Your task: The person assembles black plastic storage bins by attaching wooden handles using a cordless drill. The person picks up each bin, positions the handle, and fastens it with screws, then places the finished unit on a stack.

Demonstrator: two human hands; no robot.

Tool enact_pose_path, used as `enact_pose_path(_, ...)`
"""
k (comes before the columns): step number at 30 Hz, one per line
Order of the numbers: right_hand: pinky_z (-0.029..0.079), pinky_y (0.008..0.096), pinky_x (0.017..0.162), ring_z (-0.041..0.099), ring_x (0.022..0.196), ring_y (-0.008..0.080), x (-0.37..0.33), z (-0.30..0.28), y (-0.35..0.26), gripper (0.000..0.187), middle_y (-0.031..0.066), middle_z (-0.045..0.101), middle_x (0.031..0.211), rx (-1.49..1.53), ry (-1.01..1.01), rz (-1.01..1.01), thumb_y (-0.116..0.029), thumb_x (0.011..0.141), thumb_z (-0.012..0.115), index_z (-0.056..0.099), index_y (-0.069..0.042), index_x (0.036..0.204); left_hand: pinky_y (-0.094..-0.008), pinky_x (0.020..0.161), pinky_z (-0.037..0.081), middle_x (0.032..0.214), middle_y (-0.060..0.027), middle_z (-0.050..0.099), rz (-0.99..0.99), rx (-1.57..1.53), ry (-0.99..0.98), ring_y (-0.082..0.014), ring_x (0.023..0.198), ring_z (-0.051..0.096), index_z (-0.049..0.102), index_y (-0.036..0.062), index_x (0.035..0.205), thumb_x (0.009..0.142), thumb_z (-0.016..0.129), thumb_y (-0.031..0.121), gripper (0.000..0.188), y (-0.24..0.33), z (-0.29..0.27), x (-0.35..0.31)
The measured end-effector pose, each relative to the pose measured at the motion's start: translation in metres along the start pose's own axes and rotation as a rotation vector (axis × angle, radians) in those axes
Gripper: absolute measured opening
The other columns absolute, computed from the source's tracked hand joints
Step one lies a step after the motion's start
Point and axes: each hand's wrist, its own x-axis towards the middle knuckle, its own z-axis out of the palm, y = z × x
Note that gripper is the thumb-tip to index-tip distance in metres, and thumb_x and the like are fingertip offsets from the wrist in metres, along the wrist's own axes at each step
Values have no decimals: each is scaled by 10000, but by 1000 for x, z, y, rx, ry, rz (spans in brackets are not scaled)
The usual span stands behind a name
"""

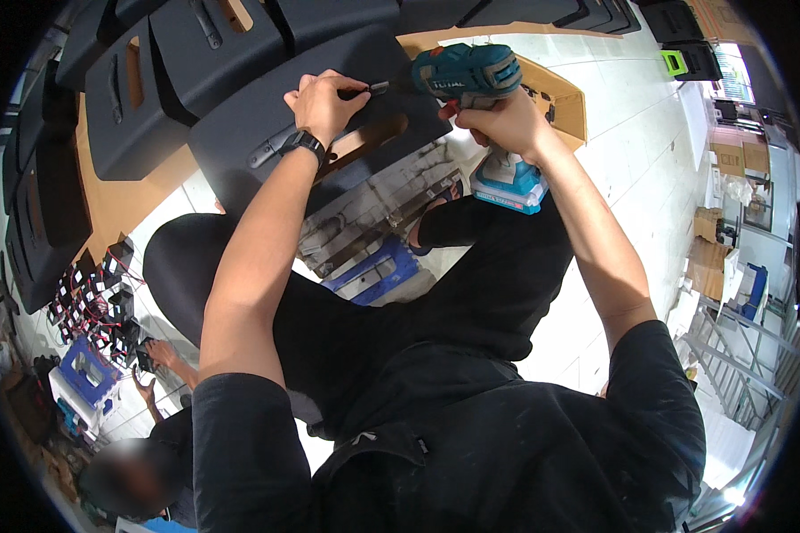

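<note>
My right hand (511, 120) is wrapped round the grip of a teal cordless drill (467, 75), whose blue battery (509, 185) hangs below. The drill's front end points left, toward my left hand (322, 105). That hand wears a black watch and is closed, thumb and finger pinching a small dark grey piece (379, 88) at the surface of a large black panel (240, 111). A slot with a bare wood edge (364, 142) is cut through this panel. Beside the slot, near my left wrist, lies a long dark handle (265, 153). The drill's tip is hard to make out against the panel.
Similar black panels (129, 115) stand to the left and far side on brown cardboard (120, 209). An open cardboard box (564, 98) holds small dark parts behind the drill. A blue stool (382, 271) is below the panel. A co-worker's hand (160, 354) handles small black parts.
</note>
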Motion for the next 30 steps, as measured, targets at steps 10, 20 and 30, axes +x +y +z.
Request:
enact_pose_path(10, 536, 244, 573, 645, 659, 84, 5, 1, 8, 329, 40, 774, 974, 33, -38, -39, -105, 843, 733, 713, -41, 1165, -422, 894, 320, 1015, 65, 736, 20, 15, 29, -224, 1002, 564, 854, 275, 988, 844, 824, 347, 164, -2, 3, 0)
enact_pose_path(20, 517, 298, 550, 628, 593, 134, 29, -9, -36, 269, 66, 694, 747, -338, -81, -79, -186, 785, 770, 731, -33, 1003, -425, 889, 328, 1003, 65, 740, 54, 28, 55, -226, 993, 569, 856, 287, 981, 833, 831, 340, 159, -6, 6, 1)
enact_pose_path(30, 452, 383, 502, 616, 552, 229, 69, -5, -118, 197, 115, 639, 632, -649, -336, 54, -162, 698, 686, 677, 22, 769, -438, 897, 386, 1021, 25, 745, 73, -7, -131, -209, 1058, 637, 818, 273, 1101, 734, 897, 389, 393, -29, -5, 12)
